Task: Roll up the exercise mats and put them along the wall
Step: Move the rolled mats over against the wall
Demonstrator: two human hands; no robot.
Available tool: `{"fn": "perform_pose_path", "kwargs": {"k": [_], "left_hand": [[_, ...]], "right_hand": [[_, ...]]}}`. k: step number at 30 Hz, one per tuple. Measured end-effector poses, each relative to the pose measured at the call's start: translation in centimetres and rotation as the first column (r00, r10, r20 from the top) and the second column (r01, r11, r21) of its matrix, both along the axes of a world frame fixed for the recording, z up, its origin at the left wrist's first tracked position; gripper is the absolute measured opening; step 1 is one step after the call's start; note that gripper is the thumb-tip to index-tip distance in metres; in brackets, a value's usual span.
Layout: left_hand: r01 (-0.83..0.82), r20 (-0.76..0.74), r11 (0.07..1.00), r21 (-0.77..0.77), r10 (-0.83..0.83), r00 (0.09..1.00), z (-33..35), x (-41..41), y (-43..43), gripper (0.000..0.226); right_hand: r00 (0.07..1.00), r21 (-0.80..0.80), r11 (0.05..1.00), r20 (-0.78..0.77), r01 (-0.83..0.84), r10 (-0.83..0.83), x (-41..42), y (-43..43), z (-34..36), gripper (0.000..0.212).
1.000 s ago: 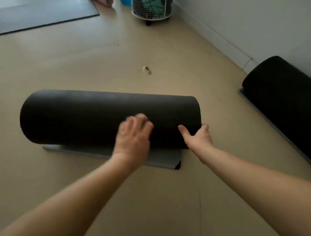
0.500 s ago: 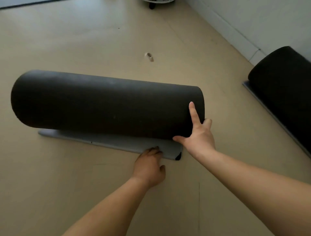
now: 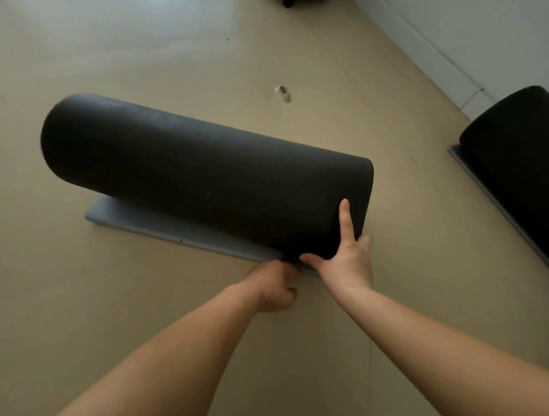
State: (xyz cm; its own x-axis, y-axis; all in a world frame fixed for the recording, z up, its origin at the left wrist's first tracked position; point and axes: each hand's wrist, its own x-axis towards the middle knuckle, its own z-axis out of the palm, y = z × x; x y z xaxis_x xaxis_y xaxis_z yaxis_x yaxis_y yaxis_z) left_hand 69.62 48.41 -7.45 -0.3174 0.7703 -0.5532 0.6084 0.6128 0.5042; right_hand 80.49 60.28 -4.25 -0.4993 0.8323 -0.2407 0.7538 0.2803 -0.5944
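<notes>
A black exercise mat point(image 3: 193, 178) lies rolled up on the floor in the middle of the view. Its grey loose end point(image 3: 142, 221) sticks out flat from under the roll on my side. My right hand point(image 3: 347, 261) presses against the roll's right end, index finger straight up and thumb spread. My left hand point(image 3: 273, 286) is just left of it, fingers curled at the edge of the loose end; the fingertips are hidden. A second rolled black mat point(image 3: 514, 166) lies at the right beside the wall point(image 3: 475, 35).
The beige floor point(image 3: 148, 59) stretches out behind the roll, with a small pale mark point(image 3: 283, 93) on it. A white baseboard point(image 3: 427, 59) runs along the wall. A dark caster wheel point(image 3: 286, 3) shows at the top edge.
My left hand came off the top of the roll, dropped to the loose end's edge and slid right toward my right hand. My right hand's index finger straightened up the roll.
</notes>
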Motion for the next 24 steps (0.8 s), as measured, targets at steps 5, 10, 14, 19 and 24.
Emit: {"fn": "perform_pose_path", "kwargs": {"k": [5,10,14,19,24], "left_hand": [[0.265,-0.403,0.950,0.164,-0.181,0.897,7.7,-3.9,-0.3,0.024],[0.415,-0.715,0.906,0.084,-0.235,0.658,15.7,-13.1,1.1,0.060],[0.148,-0.703,0.960,-0.238,-0.275,0.656,15.7,-19.6,-0.8,0.131],[0.145,-0.747,0.972,-0.183,-0.234,0.623,12.6,-22.8,-3.9,0.146],[0.179,-0.795,0.979,-0.096,-0.184,0.579,11.1,-22.2,-5.2,0.143]], "right_hand": [[0.998,0.066,0.997,0.059,-0.036,0.032,-0.9,1.4,1.4,0.129],[0.981,0.134,0.985,0.173,-0.111,0.087,-2.9,4.3,3.4,0.127],[0.976,0.126,0.987,0.206,-0.104,0.077,-4.4,6.1,4.4,0.128],[0.901,0.197,0.972,0.432,-0.129,0.032,-7.3,6.5,5.7,0.134],[0.708,0.352,0.682,0.613,-0.641,0.349,-11.5,3.9,7.9,0.138]]}}
